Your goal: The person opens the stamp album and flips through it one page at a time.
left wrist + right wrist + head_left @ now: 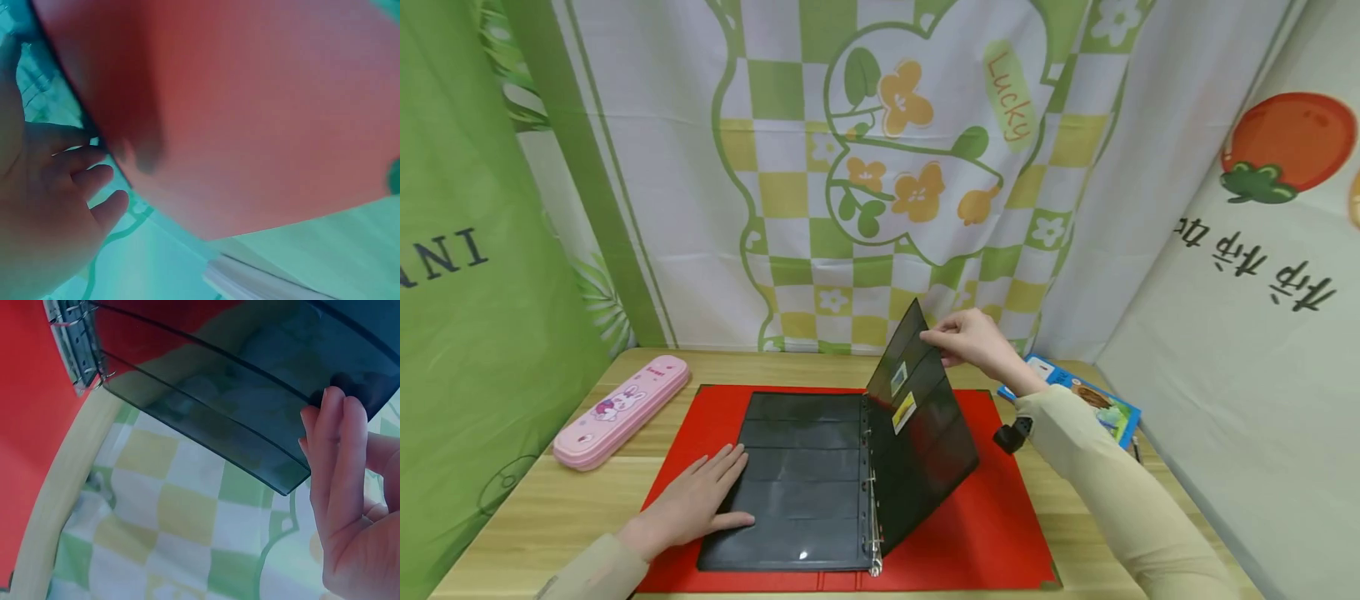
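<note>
A red ring binder (1000, 525) lies spread on the table, its metal rings (873, 500) in the middle. My right hand (973, 340) pinches the outer edge of a raised black pocket page (925, 450), which stands tilted above the right cover. Two small stamp-like cards, one pale (899, 379) and one yellow (905, 412), sit in its pockets. On the left lies another black page (805, 487). My left hand (696, 504) rests on its left edge, fingers straight. In the right wrist view, fingertips (334, 403) press against the dark translucent page (206, 387).
A pink pencil case (623, 412) lies at the left of the wooden table (512, 533). A blue picture book or box (1120, 417) is at the right, partly behind my right arm. A patterned curtain (880, 275) hangs close behind the table.
</note>
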The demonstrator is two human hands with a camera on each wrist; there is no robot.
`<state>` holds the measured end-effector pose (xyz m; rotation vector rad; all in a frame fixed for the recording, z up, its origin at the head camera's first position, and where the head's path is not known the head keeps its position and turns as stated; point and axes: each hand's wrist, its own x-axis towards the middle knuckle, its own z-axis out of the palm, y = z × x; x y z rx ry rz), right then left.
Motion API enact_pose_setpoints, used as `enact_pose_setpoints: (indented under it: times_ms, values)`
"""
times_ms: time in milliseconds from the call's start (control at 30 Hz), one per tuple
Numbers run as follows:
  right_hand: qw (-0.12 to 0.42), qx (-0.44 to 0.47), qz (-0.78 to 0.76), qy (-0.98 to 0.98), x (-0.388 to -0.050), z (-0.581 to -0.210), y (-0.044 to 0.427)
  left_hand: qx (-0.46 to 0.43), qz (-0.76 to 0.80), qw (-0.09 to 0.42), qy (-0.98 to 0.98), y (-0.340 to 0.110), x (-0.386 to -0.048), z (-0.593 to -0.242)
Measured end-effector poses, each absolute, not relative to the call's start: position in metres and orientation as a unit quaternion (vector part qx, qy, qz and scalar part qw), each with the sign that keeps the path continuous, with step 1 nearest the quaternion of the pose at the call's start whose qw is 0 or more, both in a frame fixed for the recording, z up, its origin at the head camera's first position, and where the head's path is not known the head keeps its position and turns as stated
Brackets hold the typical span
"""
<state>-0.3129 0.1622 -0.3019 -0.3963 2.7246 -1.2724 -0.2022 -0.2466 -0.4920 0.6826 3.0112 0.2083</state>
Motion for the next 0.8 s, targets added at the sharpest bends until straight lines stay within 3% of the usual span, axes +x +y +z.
enact_pose_setpoints:
  times_ms: [367, 667, 800]
  values:
    - [0.014, -0.161, -0.379, 0.911, -0.317, -0.297, 0.119, 0.210, 0.238, 0.052, 0.947, -0.191, -0.216, -0.439]
    - [0.014, -0.182, -0.370, 0.911, -0.317, -0.294, 0.087, 0.263, 0.322, -0.035, 0.909, -0.133, -0.214, -0.380]
    - [0.013, -0.196, -0.380, 0.904, -0.316, -0.295, 0.077, 0.252, 0.343, -0.050, 0.904, -0.119, -0.212, -0.358]
